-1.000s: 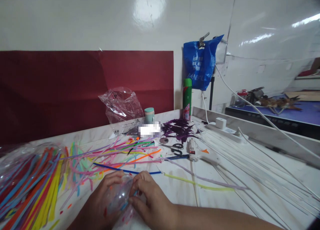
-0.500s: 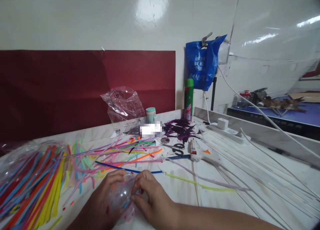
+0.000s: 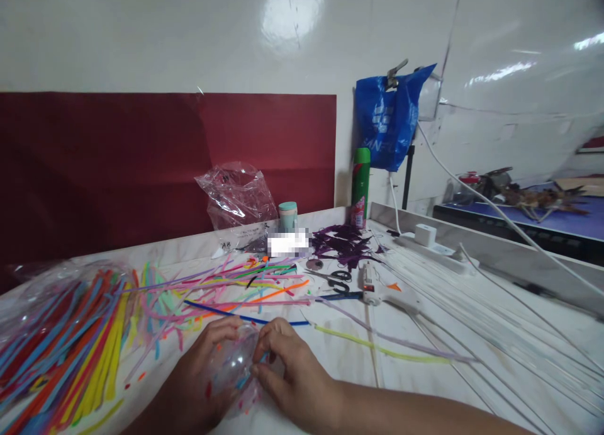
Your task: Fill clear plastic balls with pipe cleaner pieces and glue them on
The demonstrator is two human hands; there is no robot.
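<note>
My left hand curls around a clear, shiny plastic ball dotted with small coloured bits. Against the ball's right side is my right hand, thumb and forefinger brought together. A little blue shows at those fingertips, but what they pinch is mostly hidden. Just beyond the hands lies a dark blue pipe cleaner. A yellow-green pipe cleaner and a pale purple one stretch off to the right.
Bundled coloured strips fill the left. Further back are loose pipe cleaners, black-handled scissors, a white glue gun, purple shreds and a green spray can. Long clear rods and a power strip lie right.
The whole view has shifted slightly, so things sit a little further right. Both hands keep nearly the same hold on the ball.
</note>
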